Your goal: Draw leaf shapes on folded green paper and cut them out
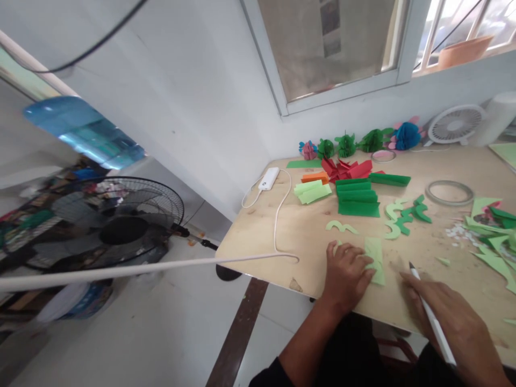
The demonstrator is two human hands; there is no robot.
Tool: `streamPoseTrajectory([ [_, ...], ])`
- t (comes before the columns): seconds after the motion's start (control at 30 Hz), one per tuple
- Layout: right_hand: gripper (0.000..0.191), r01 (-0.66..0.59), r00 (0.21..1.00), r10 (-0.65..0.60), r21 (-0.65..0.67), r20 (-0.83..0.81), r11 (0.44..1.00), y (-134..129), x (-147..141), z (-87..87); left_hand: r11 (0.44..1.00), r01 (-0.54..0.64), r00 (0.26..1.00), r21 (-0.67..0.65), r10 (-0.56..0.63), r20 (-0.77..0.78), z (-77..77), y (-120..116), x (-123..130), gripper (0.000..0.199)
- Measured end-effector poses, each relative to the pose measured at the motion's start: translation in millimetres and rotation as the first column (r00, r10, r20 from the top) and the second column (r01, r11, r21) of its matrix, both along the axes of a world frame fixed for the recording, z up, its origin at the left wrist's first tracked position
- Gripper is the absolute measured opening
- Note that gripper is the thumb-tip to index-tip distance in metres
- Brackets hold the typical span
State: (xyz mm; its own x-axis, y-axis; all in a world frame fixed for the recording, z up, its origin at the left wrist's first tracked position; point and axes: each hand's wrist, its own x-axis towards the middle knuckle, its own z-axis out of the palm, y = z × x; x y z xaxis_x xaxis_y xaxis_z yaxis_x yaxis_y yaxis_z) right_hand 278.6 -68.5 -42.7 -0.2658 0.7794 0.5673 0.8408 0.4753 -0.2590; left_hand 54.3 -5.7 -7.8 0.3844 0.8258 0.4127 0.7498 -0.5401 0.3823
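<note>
My left hand (346, 269) rests on the table near its front edge, fingers bent and slightly apart. Its thumb and fingertips press on a light green paper strip (375, 258), partly hidden under them. To the right, my right hand (451, 312) grips a white pen (433, 320), its dark tip pointing at the tabletop, apart from the strip. Just beyond the left hand lies a wavy light green paper cutout (341, 227). More wavy cutouts, light green (393, 217) and dark green (421, 208), lie farther to the right.
Folded dark green paper (357, 198), red paper (349, 169) and paper scraps (495, 236) lie on the table (250, 231). Paper figures (373, 141) and a small white fan (455, 124) stand along the wall. A white cable (276, 231) runs from a power bank (269, 178) across the left side.
</note>
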Motion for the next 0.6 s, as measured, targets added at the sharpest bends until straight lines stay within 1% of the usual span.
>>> streamPoseTrajectory([
  [0.07,0.043,0.012,1.0,-0.012,-0.003,0.003,1.0,-1.7,-0.6,0.7,0.995,-0.069,0.997,-0.066,0.067,-0.036,8.5,19.8,-1.6,0.012],
  [0.13,0.043,0.013,1.0,-0.013,-0.01,0.01,1.0,-2.5,-0.4,1.3,0.991,-0.109,0.993,-0.073,0.105,-0.059,15.3,42.9,-2.1,0.014],
  [0.27,0.045,-0.009,1.0,0.009,-0.006,-0.004,1.0,-2.3,3.4,-3.1,0.98,-0.18,0.978,-0.082,0.17,-0.118,19.1,85.2,-5.0,0.014],
  [0.37,0.05,-0.014,1.0,0.014,-0.035,-0.011,0.999,-3.3,7.8,-13.2,0.951,-0.299,0.944,-0.082,0.283,-0.169,17.4,109.2,-15.6,0.015],
  [0.43,0.053,-0.041,0.999,0.04,-0.048,-0.02,0.998,-4.8,10.7,-21.9,0.917,-0.393,0.907,-0.072,0.373,-0.197,17.0,123.3,-26.9,0.017],
  [0.5,0.056,-0.027,1.0,0.026,-0.076,-0.018,0.997,-6.1,13.7,-31.4,0.882,-0.468,0.867,-0.059,0.445,-0.222,18.2,136.9,-38.8,0.018],
  [0.6,0.069,-0.041,0.999,0.041,-0.087,0.004,0.995,-6.5,19.5,-47.2,0.834,-0.55,0.814,-0.029,0.528,-0.243,22.4,155.6,-51.9,0.021],
])
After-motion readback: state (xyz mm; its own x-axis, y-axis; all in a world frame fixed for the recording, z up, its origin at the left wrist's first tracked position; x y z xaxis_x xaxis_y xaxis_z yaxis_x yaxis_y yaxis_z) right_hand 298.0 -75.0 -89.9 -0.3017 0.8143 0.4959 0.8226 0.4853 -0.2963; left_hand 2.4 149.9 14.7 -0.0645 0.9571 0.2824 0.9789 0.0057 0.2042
